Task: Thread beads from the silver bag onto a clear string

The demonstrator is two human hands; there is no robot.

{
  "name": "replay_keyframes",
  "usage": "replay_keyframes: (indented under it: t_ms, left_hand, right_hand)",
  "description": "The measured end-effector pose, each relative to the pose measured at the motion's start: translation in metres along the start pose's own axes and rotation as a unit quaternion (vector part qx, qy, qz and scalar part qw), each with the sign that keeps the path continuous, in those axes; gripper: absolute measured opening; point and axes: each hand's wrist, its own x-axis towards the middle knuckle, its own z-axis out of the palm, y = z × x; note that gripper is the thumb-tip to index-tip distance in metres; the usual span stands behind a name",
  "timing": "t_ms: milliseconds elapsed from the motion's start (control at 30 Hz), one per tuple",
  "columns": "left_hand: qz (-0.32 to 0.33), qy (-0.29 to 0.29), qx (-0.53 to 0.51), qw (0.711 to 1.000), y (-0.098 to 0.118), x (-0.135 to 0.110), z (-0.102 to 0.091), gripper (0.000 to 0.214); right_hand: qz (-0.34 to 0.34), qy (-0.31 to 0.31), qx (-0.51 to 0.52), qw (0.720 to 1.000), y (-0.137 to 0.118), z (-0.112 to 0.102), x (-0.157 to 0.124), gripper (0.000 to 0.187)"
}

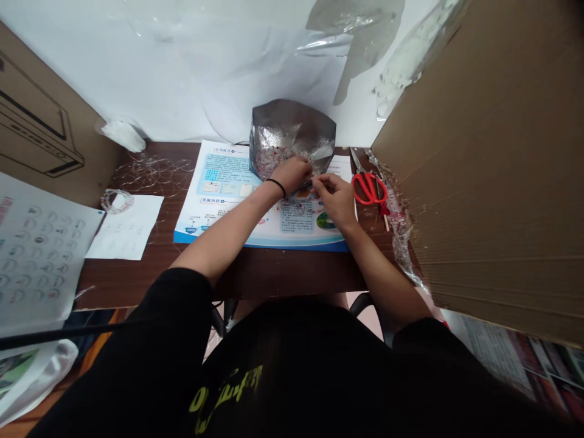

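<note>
A silver foil bag (292, 131) stands open at the back of the brown table (255, 271), filled with small pale and red beads. My left hand (294, 173) is at the bag's mouth, fingers curled and pinched on something too small to make out. My right hand (335, 194) lies just right of it, fingers pinched together toward the left hand, on something thin that I cannot name. Both hands rest over a blue and white printed sheet (228, 194). A black band circles my left wrist.
Red-handled scissors (369, 185) lie right of the hands, beside crumpled clear plastic (401, 225). A large cardboard box (493, 158) walls the right side, another box (36, 128) the left. White paper (125, 228), a bead bracelet (116, 199) and tangled clear thread (155, 170) lie at left.
</note>
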Motion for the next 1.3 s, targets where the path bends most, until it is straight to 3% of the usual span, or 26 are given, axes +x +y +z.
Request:
replay_keyframes:
  t_ms: [133, 367, 500, 600, 733, 967, 1067, 1167, 1267, 1300]
  left_hand:
    - [-0.067, 0.000, 0.001, 0.998, 0.003, -0.004, -0.003, 0.026]
    - [-0.133, -0.073, 0.047, 0.987, 0.018, 0.000, -0.012, 0.029]
    - [-0.125, -0.088, 0.071, 0.986, 0.021, 0.000, -0.008, 0.039]
    - [-0.102, -0.068, 0.073, 0.990, 0.019, -0.002, -0.004, 0.046]
    - [-0.080, -0.046, 0.054, 0.994, 0.013, -0.001, -0.004, 0.033]
    - [-0.088, -0.080, 0.050, 0.992, 0.012, 0.004, -0.012, 0.027]
    - [-0.093, -0.061, 0.026, 0.993, 0.009, 0.005, -0.010, 0.025]
    - [-0.122, 0.004, -0.023, 0.992, 0.005, 0.001, -0.012, 0.022]
    - [-0.115, 0.086, -0.142, 0.979, 0.015, -0.017, -0.035, 0.022]
    - [-0.098, 0.090, -0.211, 0.968, 0.023, -0.028, -0.047, 0.024]
  right_hand:
    - [0.000, -0.003, -0.008, 1.000, 0.002, 0.001, 0.000, 0.026]
    - [-0.007, -0.005, -0.020, 1.000, 0.002, 0.001, 0.000, 0.025]
    - [-0.011, 0.001, -0.035, 0.999, 0.003, 0.001, 0.000, 0.023]
    - [-0.016, 0.005, -0.036, 0.999, 0.003, 0.001, 0.000, 0.021]
    - [-0.015, 0.016, -0.045, 0.999, 0.002, 0.000, 0.000, 0.021]
    - [-0.005, 0.012, -0.058, 0.998, -0.001, 0.000, 0.000, 0.022]
    - [-0.010, 0.014, -0.060, 0.998, 0.001, 0.000, -0.001, 0.023]
    - [-0.012, 0.018, -0.064, 0.998, 0.001, 0.001, -0.001, 0.023]
    - [-0.012, 0.020, -0.060, 0.998, -0.001, 0.000, -0.001, 0.023]
    - [-0.013, 0.024, -0.060, 0.998, -0.001, -0.001, -0.001, 0.023]
